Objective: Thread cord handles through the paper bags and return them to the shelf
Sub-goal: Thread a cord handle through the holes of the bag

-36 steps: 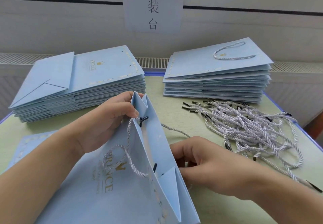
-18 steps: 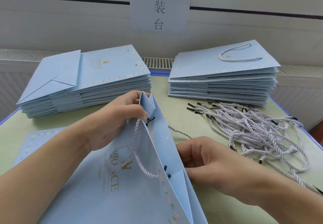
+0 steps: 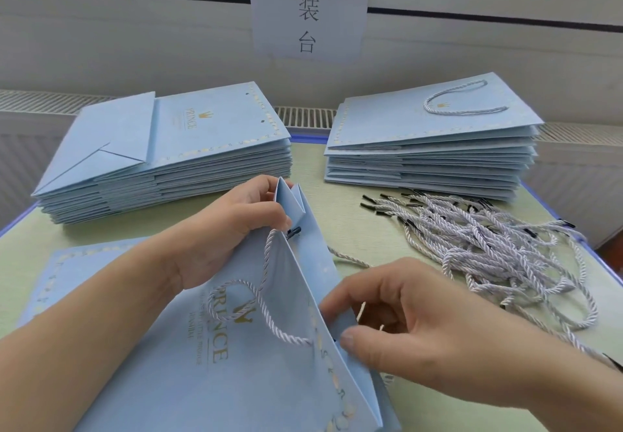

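Note:
A light blue paper bag [image 3: 188,374] with gold "PRINCE" lettering lies tilted in front of me. A white twisted cord handle [image 3: 266,300] loops across its near face, with a black tip poking out at the top hole. My left hand [image 3: 222,236] grips the bag's far upper corner between fingers and thumb. My right hand [image 3: 404,323] pinches the bag's open rim lower down, thumb on the near side and fingers behind the far panel. A second cord [image 3: 347,258] trails from behind the bag across the table.
A pile of loose white cords [image 3: 488,246] with black tips lies at right. A stack of bags without handles [image 3: 175,148] sits back left; a stack of bags with a handle on top [image 3: 435,141] sits back right. Another flat bag [image 3: 67,273] lies under my left forearm. A paper sign [image 3: 310,10] hangs on the wall.
My right hand has moved from flat behind the bag up to its rim, thumb now over the near edge. My left hand keeps its hold on the corner.

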Demonstrator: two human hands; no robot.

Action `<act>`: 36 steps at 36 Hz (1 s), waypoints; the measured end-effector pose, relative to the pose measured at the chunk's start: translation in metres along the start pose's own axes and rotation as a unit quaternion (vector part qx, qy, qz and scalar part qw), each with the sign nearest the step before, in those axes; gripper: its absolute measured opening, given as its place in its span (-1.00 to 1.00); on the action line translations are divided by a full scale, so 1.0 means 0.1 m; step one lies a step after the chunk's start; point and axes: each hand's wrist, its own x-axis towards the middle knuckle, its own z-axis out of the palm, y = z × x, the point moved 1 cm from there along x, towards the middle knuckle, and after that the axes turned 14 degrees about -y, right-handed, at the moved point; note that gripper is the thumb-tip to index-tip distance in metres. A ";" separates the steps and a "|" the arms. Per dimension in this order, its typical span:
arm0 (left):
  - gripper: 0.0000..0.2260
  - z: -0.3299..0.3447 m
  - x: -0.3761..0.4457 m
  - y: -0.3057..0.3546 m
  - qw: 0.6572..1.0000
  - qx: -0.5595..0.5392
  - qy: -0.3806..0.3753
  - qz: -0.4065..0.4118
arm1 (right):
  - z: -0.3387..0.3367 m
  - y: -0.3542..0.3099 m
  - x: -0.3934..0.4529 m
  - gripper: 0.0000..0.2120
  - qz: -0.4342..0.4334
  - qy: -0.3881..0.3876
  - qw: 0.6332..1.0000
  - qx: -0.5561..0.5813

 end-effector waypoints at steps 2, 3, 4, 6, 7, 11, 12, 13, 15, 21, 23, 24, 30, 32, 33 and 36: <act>-0.54 0.00 0.00 -0.01 1.000 0.003 -0.003 -0.004 | 0.01 0.00 0.02 -0.87 0.015 0.001 0.999 -0.030; -0.52 0.01 0.00 -0.02 1.000 0.004 -0.004 -0.005 | 0.01 0.00 0.03 -0.88 0.023 0.005 0.998 -0.052; -0.51 0.01 0.00 -0.02 1.000 0.004 -0.005 -0.006 | 0.03 0.00 0.04 -0.90 0.032 0.010 0.996 -0.077; -0.45 0.01 0.00 -0.03 1.000 0.004 -0.007 -0.007 | 0.05 -0.02 0.05 -0.91 0.045 0.023 0.992 -0.114; -0.44 0.01 0.00 -0.03 1.000 0.003 -0.008 -0.008 | 0.07 -0.02 0.06 -0.90 0.047 0.030 0.990 -0.131; -0.48 0.00 0.00 -0.03 1.000 0.001 0.001 -0.005 | 0.11 -0.01 0.07 -0.80 0.044 0.081 0.981 -0.173; -0.46 -0.01 0.00 -0.03 1.000 0.002 0.005 -0.003 | 0.12 0.00 0.06 -0.78 0.039 0.102 0.977 -0.181; -0.46 -0.02 0.00 -0.03 1.000 0.001 0.009 -0.001 | 0.12 0.01 0.06 -0.77 0.036 0.118 0.974 -0.191; -0.53 -0.02 0.00 -0.02 1.000 -0.002 0.014 0.004 | 0.13 0.03 0.06 -0.75 0.027 0.130 0.966 -0.222; -0.54 -0.02 0.01 -0.01 1.000 0.008 0.017 0.002 | 0.16 0.11 0.12 -0.92 -0.062 0.225 0.897 -0.375; -0.56 -0.03 0.01 -0.01 1.000 0.004 0.023 0.005 | 0.13 0.13 0.12 -0.93 -0.090 0.227 0.901 -0.358; -0.55 -0.03 0.01 -0.01 1.000 0.003 0.024 0.006 | 0.11 0.11 0.12 -0.93 -0.102 0.221 0.919 -0.310; -0.54 -0.04 0.01 -0.02 1.000 0.005 0.027 0.006 | -0.09 0.11 0.13 -0.82 -0.143 0.213 0.965 -0.059; -0.57 -0.03 0.00 0.00 1.000 -0.005 0.024 0.019 | -0.14 0.17 0.16 -0.66 -0.113 0.207 0.970 -0.055; -0.58 -0.02 0.00 0.02 0.999 -0.013 0.021 0.027 | -0.15 0.20 0.18 -0.63 -0.090 0.204 0.973 -0.055; -0.52 0.02 -0.03 0.06 0.998 -0.035 0.000 0.055 | -0.16 0.22 0.23 -0.66 -0.044 0.190 0.981 0.013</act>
